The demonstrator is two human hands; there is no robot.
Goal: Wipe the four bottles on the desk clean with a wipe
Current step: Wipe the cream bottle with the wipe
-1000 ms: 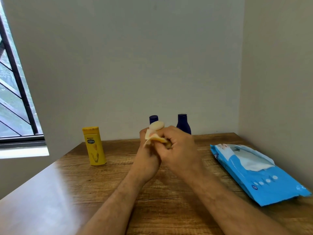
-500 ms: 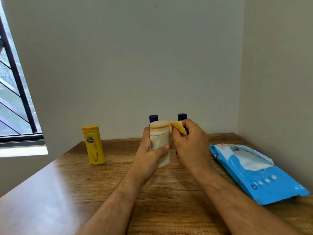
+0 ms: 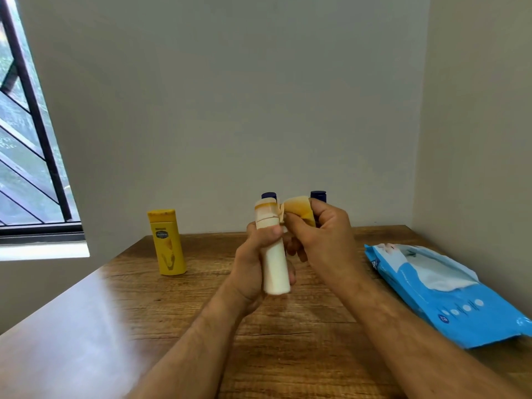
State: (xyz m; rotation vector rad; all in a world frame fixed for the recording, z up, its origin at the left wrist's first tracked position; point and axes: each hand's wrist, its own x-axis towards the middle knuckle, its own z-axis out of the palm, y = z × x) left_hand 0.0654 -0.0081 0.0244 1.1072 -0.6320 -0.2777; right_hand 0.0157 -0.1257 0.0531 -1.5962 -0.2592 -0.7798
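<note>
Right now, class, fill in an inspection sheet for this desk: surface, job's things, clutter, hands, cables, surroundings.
Surface: wooden desk, glare on its left part.
Job's things: cream bottle held upright above the desk; stained wipe beside its cap; yellow bottle standing at left; two dark blue bottles behind the hands, mostly hidden.
Clutter: blue wipes pack at right, flap open.
Hands: left hand grips the cream bottle; right hand pinches the wipe.
Cables: nothing seen.
Surroundings: plain walls; barred window at left.
</note>
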